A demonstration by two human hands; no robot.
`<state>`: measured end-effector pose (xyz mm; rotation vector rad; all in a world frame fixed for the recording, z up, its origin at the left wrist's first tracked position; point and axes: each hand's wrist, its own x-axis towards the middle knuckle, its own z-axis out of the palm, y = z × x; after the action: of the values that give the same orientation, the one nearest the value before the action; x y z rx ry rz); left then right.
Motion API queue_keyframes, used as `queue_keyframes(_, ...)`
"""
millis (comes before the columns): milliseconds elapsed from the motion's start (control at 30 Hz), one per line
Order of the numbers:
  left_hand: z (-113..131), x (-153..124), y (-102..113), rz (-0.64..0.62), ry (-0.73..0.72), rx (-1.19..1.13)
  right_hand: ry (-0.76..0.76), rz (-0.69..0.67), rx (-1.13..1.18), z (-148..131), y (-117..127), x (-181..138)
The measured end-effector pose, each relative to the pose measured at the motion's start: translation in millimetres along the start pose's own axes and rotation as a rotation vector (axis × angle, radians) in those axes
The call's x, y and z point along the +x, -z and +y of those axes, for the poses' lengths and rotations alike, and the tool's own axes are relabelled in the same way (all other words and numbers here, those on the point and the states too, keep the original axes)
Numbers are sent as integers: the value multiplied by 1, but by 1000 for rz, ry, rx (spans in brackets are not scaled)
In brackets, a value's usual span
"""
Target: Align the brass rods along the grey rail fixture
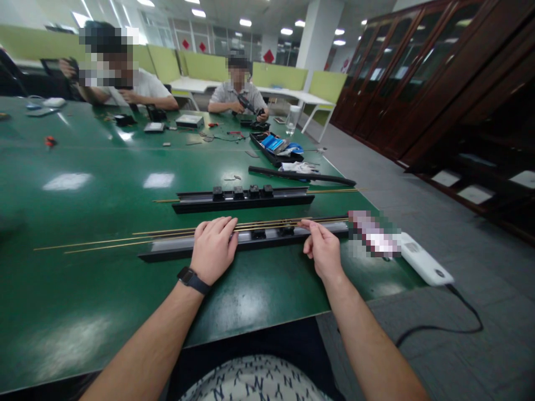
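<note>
A black channel-shaped rail (167,252) with a pale inner strip lies nearest on the green table. Several thin brass rods (100,243) run lengthwise over it and stick out past its left end. My left hand (215,245) is curled over the rail and rods, its fingertips hidden behind them. With thumb and index finger together, my right hand (324,248) pinches at the rods near the rail's right part. Between the hands, small black blocks (259,234) sit in the rail. Farther back, a second rail (246,204) carries several black blocks (238,192) and brass rods.
A black strip (301,176) and a black tray (276,150) with blue items lie beyond the rails. At right are a blurred-out phone-like object (374,234) and a white corded device (424,260) by the table edge. Two people sit across the table (104,184), handling dark parts.
</note>
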<state>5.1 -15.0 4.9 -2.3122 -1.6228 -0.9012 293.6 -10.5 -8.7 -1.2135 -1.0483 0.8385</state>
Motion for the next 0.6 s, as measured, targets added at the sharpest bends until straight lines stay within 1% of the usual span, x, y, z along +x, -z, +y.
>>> queue_keyframes(367, -1, 0, 0, -5, 2, -24, 7, 160, 25, 3, 1, 5)
queue_keyframes(600, 0, 0, 0, -4, 9, -23, 0, 166, 46, 2, 1, 6)
